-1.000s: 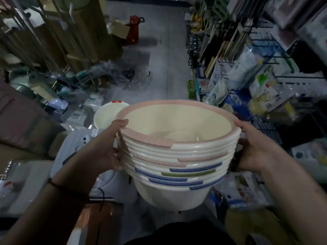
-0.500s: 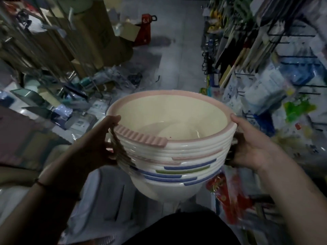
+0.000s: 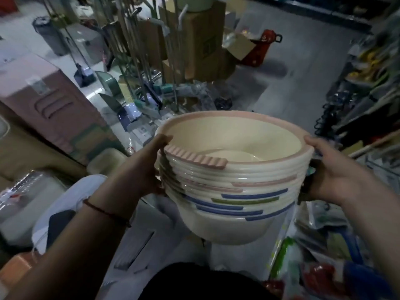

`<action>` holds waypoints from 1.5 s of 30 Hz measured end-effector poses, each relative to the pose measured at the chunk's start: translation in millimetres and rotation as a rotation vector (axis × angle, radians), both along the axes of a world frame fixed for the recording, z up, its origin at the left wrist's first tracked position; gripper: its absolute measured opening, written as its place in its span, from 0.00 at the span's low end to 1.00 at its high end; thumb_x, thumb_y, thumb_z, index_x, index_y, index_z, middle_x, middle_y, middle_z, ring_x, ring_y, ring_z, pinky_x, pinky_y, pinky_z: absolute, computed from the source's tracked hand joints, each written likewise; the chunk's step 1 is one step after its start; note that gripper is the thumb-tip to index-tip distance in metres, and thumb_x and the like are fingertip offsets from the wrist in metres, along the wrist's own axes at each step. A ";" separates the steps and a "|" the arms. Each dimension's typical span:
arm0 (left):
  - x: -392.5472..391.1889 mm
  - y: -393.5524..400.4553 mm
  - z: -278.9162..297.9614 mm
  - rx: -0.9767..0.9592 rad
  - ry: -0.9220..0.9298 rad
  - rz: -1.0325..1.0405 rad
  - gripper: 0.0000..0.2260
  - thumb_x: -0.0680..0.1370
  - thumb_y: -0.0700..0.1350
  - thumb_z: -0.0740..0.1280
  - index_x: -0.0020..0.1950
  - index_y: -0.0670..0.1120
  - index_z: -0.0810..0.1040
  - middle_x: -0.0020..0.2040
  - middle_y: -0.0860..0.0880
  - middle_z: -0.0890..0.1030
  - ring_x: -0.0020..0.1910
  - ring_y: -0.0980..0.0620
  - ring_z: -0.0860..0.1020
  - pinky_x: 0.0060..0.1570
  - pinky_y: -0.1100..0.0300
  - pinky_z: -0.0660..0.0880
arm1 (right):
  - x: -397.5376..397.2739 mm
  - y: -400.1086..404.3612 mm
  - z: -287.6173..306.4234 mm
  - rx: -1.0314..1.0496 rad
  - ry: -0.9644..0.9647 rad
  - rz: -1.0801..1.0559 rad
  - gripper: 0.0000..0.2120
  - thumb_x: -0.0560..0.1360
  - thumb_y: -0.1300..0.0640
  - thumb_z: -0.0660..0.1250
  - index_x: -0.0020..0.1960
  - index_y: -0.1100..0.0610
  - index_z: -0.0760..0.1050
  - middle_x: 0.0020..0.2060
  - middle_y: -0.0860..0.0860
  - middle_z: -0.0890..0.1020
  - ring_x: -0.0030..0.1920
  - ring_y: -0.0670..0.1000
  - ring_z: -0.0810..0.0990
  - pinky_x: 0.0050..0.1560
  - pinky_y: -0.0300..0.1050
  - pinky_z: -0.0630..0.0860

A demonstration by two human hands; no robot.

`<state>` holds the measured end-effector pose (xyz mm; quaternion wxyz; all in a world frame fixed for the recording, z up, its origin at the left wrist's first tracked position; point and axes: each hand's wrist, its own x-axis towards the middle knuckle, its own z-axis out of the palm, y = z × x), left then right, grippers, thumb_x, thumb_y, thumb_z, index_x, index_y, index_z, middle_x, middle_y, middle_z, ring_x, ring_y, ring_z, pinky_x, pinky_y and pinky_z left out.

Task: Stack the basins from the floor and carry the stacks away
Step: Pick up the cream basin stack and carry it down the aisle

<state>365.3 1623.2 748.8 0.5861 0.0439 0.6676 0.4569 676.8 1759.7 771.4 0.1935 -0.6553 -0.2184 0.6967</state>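
A stack of several cream basins (image 3: 233,185) hangs in the air in front of me, nested one in another. The top one has a pink rim and a ribbed pink grip; lower rims show pink, blue and green strips. My left hand (image 3: 140,167) grips the stack's left side, thumb over the top rim. My right hand (image 3: 331,172) holds the right side the same way. The stack tilts slightly down to the left.
A pink box (image 3: 49,105) stands at the left. A rack of metal poles (image 3: 138,50) and cardboard boxes (image 3: 203,40) stand ahead. Hanging goods on shelves (image 3: 365,87) line the right. A grey floor aisle (image 3: 303,61) runs ahead, with a red bag (image 3: 259,48) on it.
The view has swung left and the stack has shifted right in the frame. The white basin seen on the floor a second ago is out of sight. Both hands keep their grip.
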 end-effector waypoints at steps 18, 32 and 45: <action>-156.5 127.7 -70.2 -0.113 -0.092 0.139 0.15 0.77 0.58 0.63 0.51 0.47 0.74 0.42 0.45 0.77 0.42 0.47 0.76 0.45 0.55 0.72 | -212.3 180.7 -97.8 -0.077 -0.198 0.173 0.14 0.66 0.43 0.65 0.48 0.49 0.74 0.42 0.53 0.72 0.41 0.56 0.70 0.42 0.45 0.70; -256.4 165.7 -164.5 -0.198 -0.237 0.621 0.23 0.61 0.59 0.69 0.49 0.48 0.73 0.41 0.44 0.74 0.38 0.47 0.77 0.44 0.54 0.73 | -411.2 290.2 -190.3 -0.082 -0.198 0.601 0.27 0.68 0.43 0.66 0.66 0.51 0.72 0.51 0.54 0.73 0.48 0.55 0.71 0.41 0.46 0.73; -280.6 169.9 -357.0 -0.182 -0.123 1.111 0.29 0.65 0.51 0.66 0.63 0.39 0.68 0.31 0.47 0.67 0.18 0.55 0.67 0.21 0.66 0.64 | -550.4 341.9 -378.1 -0.060 -0.203 1.020 0.18 0.71 0.46 0.64 0.58 0.53 0.76 0.44 0.52 0.78 0.47 0.54 0.76 0.48 0.50 0.79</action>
